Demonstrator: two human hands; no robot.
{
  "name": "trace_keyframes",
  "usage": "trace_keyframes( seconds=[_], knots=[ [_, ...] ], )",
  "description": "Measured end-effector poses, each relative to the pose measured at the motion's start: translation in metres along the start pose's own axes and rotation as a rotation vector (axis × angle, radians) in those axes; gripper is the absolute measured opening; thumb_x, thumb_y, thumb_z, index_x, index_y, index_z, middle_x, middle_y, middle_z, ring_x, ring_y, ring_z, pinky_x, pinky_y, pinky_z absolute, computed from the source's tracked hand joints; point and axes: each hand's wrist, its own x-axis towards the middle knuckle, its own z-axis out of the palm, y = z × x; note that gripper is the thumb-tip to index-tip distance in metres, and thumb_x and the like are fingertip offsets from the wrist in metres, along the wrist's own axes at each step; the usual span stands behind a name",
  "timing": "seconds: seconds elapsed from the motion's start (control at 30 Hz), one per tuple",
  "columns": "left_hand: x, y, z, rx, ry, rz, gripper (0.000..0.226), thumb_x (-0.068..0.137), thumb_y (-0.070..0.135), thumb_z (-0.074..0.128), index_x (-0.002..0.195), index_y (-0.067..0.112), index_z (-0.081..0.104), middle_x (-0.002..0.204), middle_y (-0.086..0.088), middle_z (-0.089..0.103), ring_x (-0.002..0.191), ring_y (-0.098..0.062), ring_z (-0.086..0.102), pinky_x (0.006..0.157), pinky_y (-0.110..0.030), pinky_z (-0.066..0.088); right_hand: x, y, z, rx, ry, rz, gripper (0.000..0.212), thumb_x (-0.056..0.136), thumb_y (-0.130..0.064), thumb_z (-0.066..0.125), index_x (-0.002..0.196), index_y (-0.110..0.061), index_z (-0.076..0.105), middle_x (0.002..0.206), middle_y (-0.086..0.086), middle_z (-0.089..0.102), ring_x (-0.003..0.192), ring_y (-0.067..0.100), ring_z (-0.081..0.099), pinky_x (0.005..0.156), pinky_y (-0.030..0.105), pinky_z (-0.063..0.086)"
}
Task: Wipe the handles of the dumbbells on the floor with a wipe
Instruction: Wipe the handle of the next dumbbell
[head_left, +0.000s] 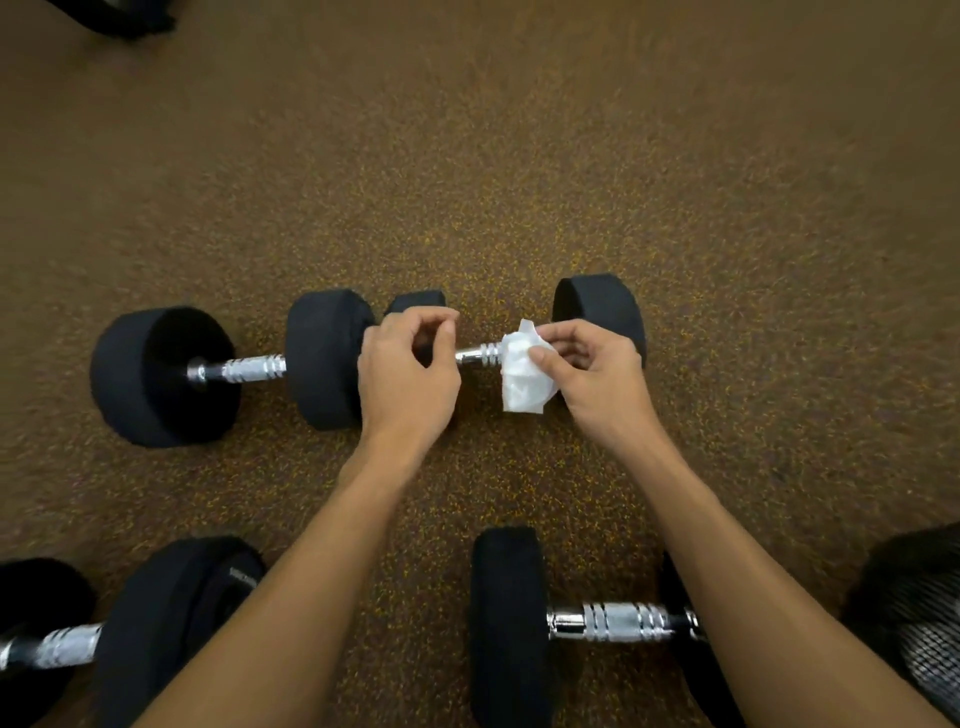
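Four black dumbbells with chrome handles lie on the floor. On the far right dumbbell, the handle (478, 354) shows between my two hands. My right hand (592, 374) pinches a crumpled white wipe (522, 379) against the right part of that handle, beside the right head (602, 306). My left hand (408, 374) has its fingers curled round the handle's left end and hides most of the left head (415, 300). The far left dumbbell (249, 368) lies just left of my left hand. Two more dumbbells (67, 647) (618, 621) lie close to me, partly under my forearms.
The floor (493, 156) is brown speckled rubber. A dark object (124, 18) sits at the top left corner. A black mesh-textured thing (919, 623) fills the lower right edge.
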Motion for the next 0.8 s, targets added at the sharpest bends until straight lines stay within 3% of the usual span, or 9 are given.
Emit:
trace_keyframes(
  seconds=[0.17, 0.27, 0.47, 0.6, 0.67, 0.8],
  knots=[
    [0.029, -0.033, 0.009, 0.257, 0.063, 0.212, 0.023, 0.104, 0.025, 0.063, 0.124, 0.028, 0.075, 0.134, 0.011, 0.065, 0.136, -0.013, 0.051, 0.113, -0.034, 0.034, 0.023, 0.014, 0.021, -0.056, 0.009, -0.012, 0.014, 0.1, -0.015, 0.075, 0.109, -0.026, 0.077, 0.099, -0.008, 0.075, 0.092, 0.009, 0.072, 0.082, 0.03, 0.062],
    [0.044, -0.053, 0.016, 0.294, 0.032, 0.3, 0.027, 0.106, 0.027, 0.059, 0.129, 0.024, 0.074, 0.143, 0.008, 0.065, 0.148, -0.014, 0.047, 0.123, -0.036, 0.03, 0.035, 0.021, 0.039, -0.101, 0.001, -0.037, 0.015, 0.1, -0.016, 0.075, 0.111, -0.027, 0.077, 0.099, -0.012, 0.073, 0.094, 0.004, 0.069, 0.083, 0.026, 0.06],
    [0.044, -0.074, 0.034, 0.155, 0.042, 0.311, 0.033, 0.111, 0.029, 0.049, 0.135, 0.021, 0.071, 0.146, 0.007, 0.065, 0.15, -0.009, 0.046, 0.127, -0.033, 0.032, 0.047, 0.039, 0.064, -0.126, 0.051, -0.076, 0.023, 0.1, -0.017, 0.075, 0.117, -0.031, 0.069, 0.093, -0.005, 0.071, 0.093, 0.014, 0.068, 0.082, 0.032, 0.06],
    [0.044, -0.081, 0.039, 0.13, 0.099, 0.34, 0.033, 0.111, 0.028, 0.048, 0.133, 0.02, 0.072, 0.144, 0.007, 0.066, 0.149, -0.01, 0.047, 0.126, -0.032, 0.033, 0.049, 0.046, 0.07, -0.199, 0.099, -0.124, 0.023, 0.1, -0.02, 0.075, 0.12, -0.031, 0.069, 0.093, -0.008, 0.07, 0.088, 0.007, 0.068, 0.074, 0.028, 0.058],
    [0.044, -0.082, 0.041, 0.122, 0.127, 0.361, 0.033, 0.111, 0.026, 0.049, 0.132, 0.019, 0.073, 0.142, 0.005, 0.067, 0.147, -0.012, 0.05, 0.125, -0.037, 0.036, 0.049, 0.047, 0.073, -0.272, 0.152, -0.192, 0.022, 0.099, -0.021, 0.076, 0.119, -0.029, 0.072, 0.103, -0.009, 0.072, 0.097, 0.008, 0.067, 0.082, 0.031, 0.058],
    [0.046, -0.087, 0.045, 0.102, 0.166, 0.395, 0.031, 0.11, 0.024, 0.05, 0.129, 0.017, 0.074, 0.14, 0.004, 0.069, 0.144, -0.014, 0.053, 0.122, -0.043, 0.04, 0.049, 0.056, 0.083, -0.569, 0.223, -0.368, 0.032, 0.093, -0.024, 0.078, 0.124, -0.028, 0.071, 0.123, -0.007, 0.065, 0.114, 0.017, 0.054, 0.096, 0.036, 0.045]
  ],
)
